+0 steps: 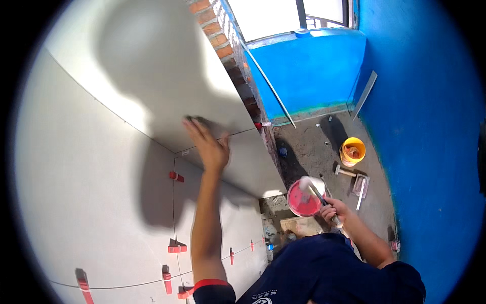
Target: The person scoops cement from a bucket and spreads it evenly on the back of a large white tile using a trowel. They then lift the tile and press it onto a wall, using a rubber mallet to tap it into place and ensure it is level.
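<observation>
My left hand (206,146) reaches up to a large pale wall tile (223,109), its fingers stretched out and its palm against the surface near a joint. In my right hand (335,212) is a mallet (319,194) with a dark handle, the fingers wrapped round its lower end. The mallet's pale head is somewhat blurred and hangs in front of a red bucket (305,204). Red wedge-shaped tile levelling clips (176,176) sit in the joints, several of them lower on the wall. Shadows fall across the upper tile.
To the right, a yellow bucket (353,151) stands on the floor, with a second hammer (345,172) and a flat trowel (360,185) beside it. A long thin strip (271,86) leans by the exposed brick edge (215,31). Blue walls (425,126) enclose the right side.
</observation>
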Demonstrator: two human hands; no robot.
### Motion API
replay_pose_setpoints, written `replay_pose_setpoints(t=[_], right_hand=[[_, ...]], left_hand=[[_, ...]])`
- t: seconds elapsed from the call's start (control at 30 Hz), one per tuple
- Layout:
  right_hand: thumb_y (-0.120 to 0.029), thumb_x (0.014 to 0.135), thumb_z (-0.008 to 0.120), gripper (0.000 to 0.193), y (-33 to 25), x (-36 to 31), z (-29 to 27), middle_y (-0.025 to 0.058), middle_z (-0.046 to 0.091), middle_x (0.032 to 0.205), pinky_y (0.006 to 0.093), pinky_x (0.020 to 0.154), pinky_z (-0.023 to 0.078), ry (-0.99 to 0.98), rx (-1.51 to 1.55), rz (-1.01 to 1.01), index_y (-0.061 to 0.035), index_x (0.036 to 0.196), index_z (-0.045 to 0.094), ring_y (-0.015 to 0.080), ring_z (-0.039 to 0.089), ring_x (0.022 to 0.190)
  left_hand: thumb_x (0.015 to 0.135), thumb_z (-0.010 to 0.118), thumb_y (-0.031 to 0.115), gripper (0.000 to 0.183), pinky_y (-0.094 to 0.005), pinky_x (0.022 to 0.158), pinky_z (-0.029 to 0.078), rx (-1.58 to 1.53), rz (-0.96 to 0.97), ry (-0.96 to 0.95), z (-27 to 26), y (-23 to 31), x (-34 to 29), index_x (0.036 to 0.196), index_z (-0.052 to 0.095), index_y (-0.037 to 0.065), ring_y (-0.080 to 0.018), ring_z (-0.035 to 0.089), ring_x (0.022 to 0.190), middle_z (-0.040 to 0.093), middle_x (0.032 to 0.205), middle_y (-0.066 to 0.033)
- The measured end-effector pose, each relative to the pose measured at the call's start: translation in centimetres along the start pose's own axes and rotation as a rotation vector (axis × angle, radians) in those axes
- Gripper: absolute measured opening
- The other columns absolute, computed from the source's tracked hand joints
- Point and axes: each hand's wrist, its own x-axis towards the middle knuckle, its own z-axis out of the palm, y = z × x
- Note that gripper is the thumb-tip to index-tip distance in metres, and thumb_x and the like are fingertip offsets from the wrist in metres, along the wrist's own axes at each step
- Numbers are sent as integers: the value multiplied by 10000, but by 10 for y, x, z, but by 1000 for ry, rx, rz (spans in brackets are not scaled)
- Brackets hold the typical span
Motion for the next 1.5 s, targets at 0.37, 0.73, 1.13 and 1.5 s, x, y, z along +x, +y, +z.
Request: replay_pose_setpoints(t=[0.37,0.73,1.13,1.5], right_hand=[[-97,913,509,172,-160,-117,-214,11,476,570,224,443,487,419,12,-571,-75,747,472,105,504,448],[-126,937,518,151,-186,-167,-99,-25,418,521,195,369,414,541,-45,-395,-74,807,460,63,438,399],[-223,993,522,179,-134,-185,-33,0,501,681,260,466,454,314,-399,-52,-46,1010,499,132,525,538],[-356,957,585,279,-119,-156,30,-9,498,606,292,422,371,624,-1415,-596,-109,1087,596,137,464,466]], left_hand=[[922,538,518,855,-454,1097,352,-208,-1240,-558,46,162,-415,1467,269,-84,-470,425,1310,402,1422,-353],[888,660,340,489,-400,787,505,-243,-2061,-1045,-26,330,-590,1053,654,-121,-300,664,950,699,1048,-200],[871,542,237,314,-496,890,475,76,-1594,-472,11,311,-505,955,674,-36,-432,612,971,656,1018,-251],[848,466,60,308,-528,951,410,240,-1367,-854,19,98,-453,1076,596,-102,-436,591,984,636,1056,-292]])
